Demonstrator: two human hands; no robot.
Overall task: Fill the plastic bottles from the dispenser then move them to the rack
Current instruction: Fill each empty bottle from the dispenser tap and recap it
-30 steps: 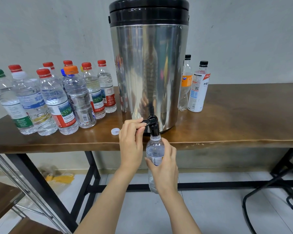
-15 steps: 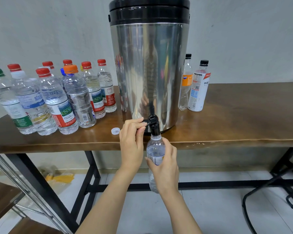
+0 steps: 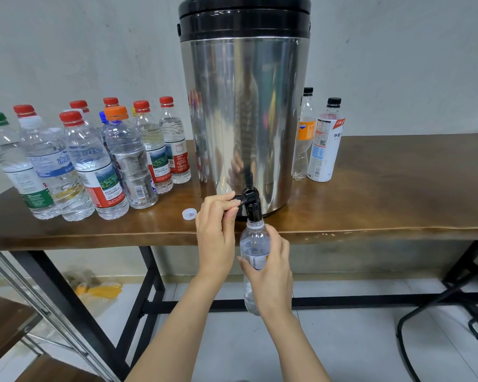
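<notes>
Bottle (image 3: pixel 254 244) in right hand (image 3: pixel 271 268), under tap (image 3: pixel 251 202)

The scene is evenly and softly lit; streaked reflections are seen on the steel dispenser (image 3: pixel 244 119), and straight lines are bent near the edges.

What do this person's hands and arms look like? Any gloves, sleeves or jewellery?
Nothing is worn that the picture shows. The left hand and right hand are bare, with no gloves, rings or bracelets. Both forearms are bare too, with no sleeve or watch down to the picture's bottom edge. The visible nails look short and unpainted.
</notes>
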